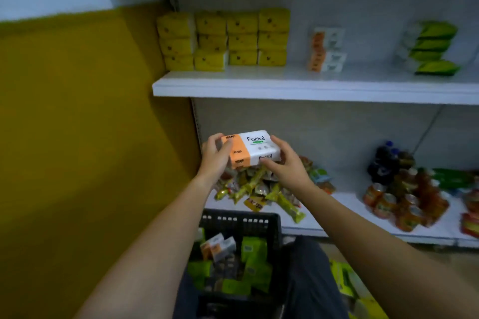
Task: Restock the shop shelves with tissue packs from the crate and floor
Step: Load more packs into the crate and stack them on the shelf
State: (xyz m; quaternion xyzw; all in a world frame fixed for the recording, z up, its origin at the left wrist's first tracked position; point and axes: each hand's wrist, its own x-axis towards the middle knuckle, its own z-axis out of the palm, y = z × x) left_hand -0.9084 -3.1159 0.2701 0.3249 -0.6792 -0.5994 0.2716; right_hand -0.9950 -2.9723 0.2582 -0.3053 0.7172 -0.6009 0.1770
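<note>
An orange-and-white tissue pack (252, 147) marked "Facial" is held up between both hands in front of the lower shelf bay. My left hand (215, 158) grips its orange end and my right hand (285, 163) grips its white end. Below, a black crate (272, 223) holds several green and orange-white tissue packs (220, 246). On the upper shelf (285, 88) stand yellow tissue packs (225, 39) stacked at the left, a small stack of orange-white packs (326, 50) in the middle, and green packs (432, 48) at the right.
Snack sachets (259, 189) lie heaped on the lower shelf just under the held pack. Bottles and cans (404, 189) crowd the right of that shelf. Green packs (344, 277) lie on the floor at the right of my leg. A yellow wall stands at the left.
</note>
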